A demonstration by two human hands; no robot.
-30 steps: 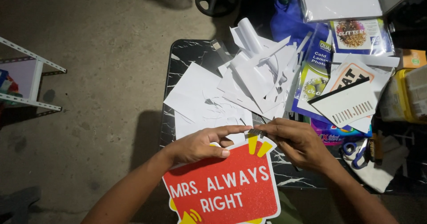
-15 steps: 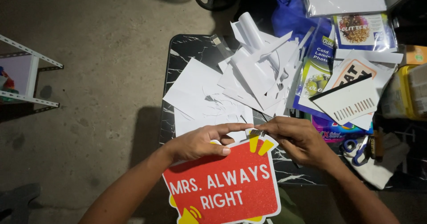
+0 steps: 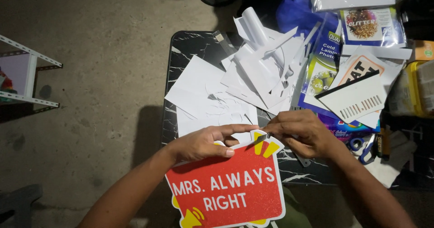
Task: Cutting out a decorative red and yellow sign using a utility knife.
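Two hands work a red glittery sign [image 3: 230, 187] lying wide-side across at the black marble table's [image 3: 181, 47] near edge. Left hand [image 3: 201, 143] pinches its top edge; right hand [image 3: 303, 133] clamps a small blade [image 3: 261, 139] pointing left at the yellow rays.

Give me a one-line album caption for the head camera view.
Left hand steadies a red sign cutout while the right hand works a small blade at its top edge, beside paper scraps.
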